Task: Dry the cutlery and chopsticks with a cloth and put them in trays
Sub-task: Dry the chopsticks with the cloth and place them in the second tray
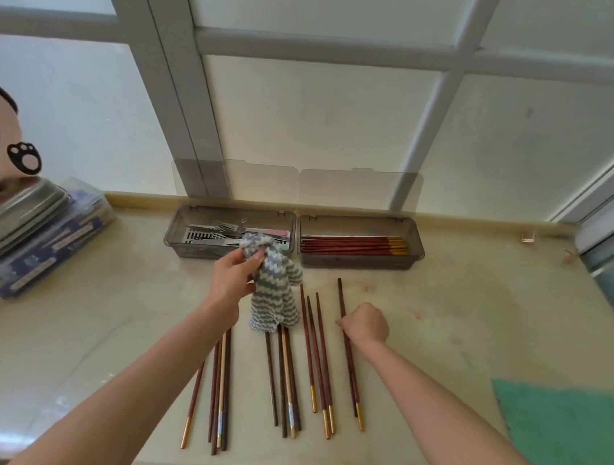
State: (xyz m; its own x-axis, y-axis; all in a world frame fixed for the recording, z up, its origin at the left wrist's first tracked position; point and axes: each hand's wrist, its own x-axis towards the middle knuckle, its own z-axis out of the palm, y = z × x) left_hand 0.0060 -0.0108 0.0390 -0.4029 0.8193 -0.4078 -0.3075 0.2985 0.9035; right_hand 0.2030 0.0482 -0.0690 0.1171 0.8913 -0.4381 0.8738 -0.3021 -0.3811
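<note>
Right hand (366, 323) is down on the counter, fingers curled over the rightmost chopstick (342, 300) about a third of the way along. It looks like a pinch to lift it, though the fingertips are hidden under the knuckles. The dark tip points at the trays and the gold end points back towards the person.

Left hand (234, 279) is raised just in front of the trays, thumb and fingers pinching the top of a striped cloth (276, 297). The cloth hangs down bunched, and its lower edge reaches the loose chopsticks (286, 381).

So where are we? At the back, both trays stand with their clear lids (261, 182) up. The cutlery tray (182, 247) on the left holds forks and other metal pieces (222, 229), and no cutlery lies loose on the counter (97, 343). I'd call that half done. The chopstick tray (359, 264) on the right holds a neat bundle (353, 244), gold ends to the right.

Plenty is left, though. By my rough count a good dozen chopsticks lie fanned out between the two arms in several loose groups. Whether any have been wiped can't be told from here. I'd put the task around the middle, with each remaining stick to wipe and tray.

A green cloth (572, 434) lies unused, far right.
</note>
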